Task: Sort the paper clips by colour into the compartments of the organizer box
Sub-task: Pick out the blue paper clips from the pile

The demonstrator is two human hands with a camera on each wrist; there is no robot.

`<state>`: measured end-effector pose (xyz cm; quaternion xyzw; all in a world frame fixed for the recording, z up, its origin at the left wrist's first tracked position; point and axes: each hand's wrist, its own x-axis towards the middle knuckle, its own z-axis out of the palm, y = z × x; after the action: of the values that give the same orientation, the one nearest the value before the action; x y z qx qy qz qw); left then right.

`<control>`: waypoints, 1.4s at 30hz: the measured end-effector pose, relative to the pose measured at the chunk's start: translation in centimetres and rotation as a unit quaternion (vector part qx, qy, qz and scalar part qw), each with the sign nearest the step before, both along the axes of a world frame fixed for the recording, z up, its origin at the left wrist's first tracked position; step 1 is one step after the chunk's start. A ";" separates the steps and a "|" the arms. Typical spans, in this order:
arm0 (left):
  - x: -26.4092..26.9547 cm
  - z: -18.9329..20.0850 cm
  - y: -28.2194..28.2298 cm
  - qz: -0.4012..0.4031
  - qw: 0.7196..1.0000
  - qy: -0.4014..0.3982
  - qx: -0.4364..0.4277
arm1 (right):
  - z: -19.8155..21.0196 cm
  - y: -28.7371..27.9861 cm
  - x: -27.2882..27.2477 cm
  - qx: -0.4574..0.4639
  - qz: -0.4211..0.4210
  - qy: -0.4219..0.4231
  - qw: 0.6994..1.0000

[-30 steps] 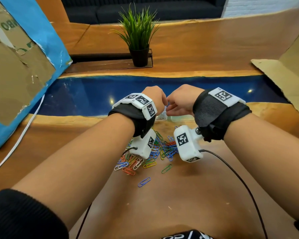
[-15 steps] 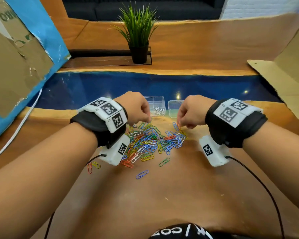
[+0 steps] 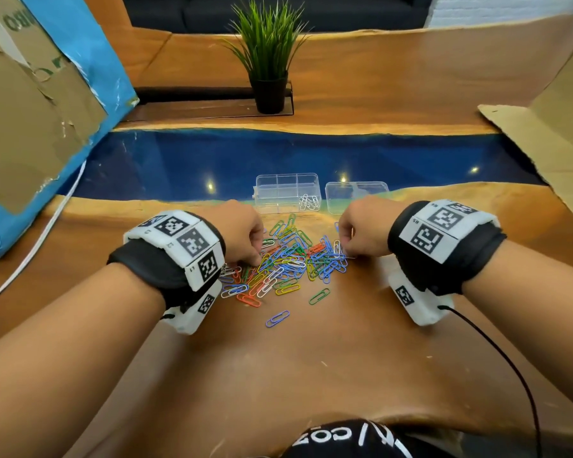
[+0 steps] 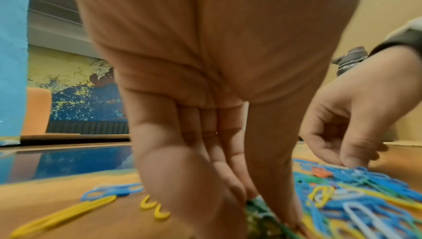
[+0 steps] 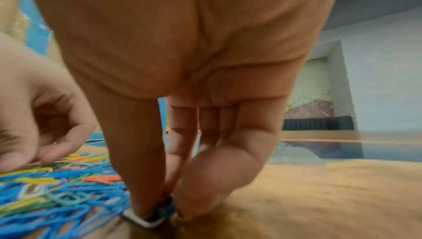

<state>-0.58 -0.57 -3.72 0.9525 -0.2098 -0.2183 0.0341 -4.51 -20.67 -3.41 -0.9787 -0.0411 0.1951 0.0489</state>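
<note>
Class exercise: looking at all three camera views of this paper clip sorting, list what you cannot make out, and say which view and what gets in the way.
- Left hand fingertips: head view, hidden behind the knuckles; left wrist view, blurred.
- What the left hand touches: something green, too blurred to identify.
- Right hand: the white clip at its fingertips is blurred; whether it is gripped is unclear.
- Organizer box: clear walls, far compartments hard to read.
</note>
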 end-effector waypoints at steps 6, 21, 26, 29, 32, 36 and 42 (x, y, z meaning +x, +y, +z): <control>-0.3 -0.2 0.1 0.002 1.000 0.016 -0.001 | 0.2 0.4 0.0 -0.005 -0.023 -0.024 0.999; -0.1 0.1 -0.7 0.015 0.999 -0.045 -0.006 | 0.7 0.4 1.4 0.248 -0.111 0.034 0.962; -0.2 0.1 -1.6 -0.005 0.997 -0.071 0.008 | 0.5 -1.4 1.0 0.314 -0.184 0.066 0.929; -0.2 -0.1 -1.7 -0.012 0.998 -0.055 0.014 | 0.3 -2.2 0.4 0.340 -0.233 0.063 0.909; 0.0 -0.1 -1.2 0.009 0.999 -0.030 -0.042 | 0.2 -2.6 -0.4 0.322 -0.221 0.068 0.918; 0.6 0.0 0.2 0.065 0.978 0.066 -0.187 | -0.4 -3.5 -0.7 0.299 -0.227 0.067 0.924; 1.1 -0.3 2.5 0.138 0.956 0.104 -0.238 | -0.8 -3.9 -1.1 0.236 -0.195 0.090 0.948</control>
<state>0.57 1.95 -4.05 0.9085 -0.1177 -0.2530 0.3110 -5.65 -24.61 -4.16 -0.9066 0.1107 0.2534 0.3189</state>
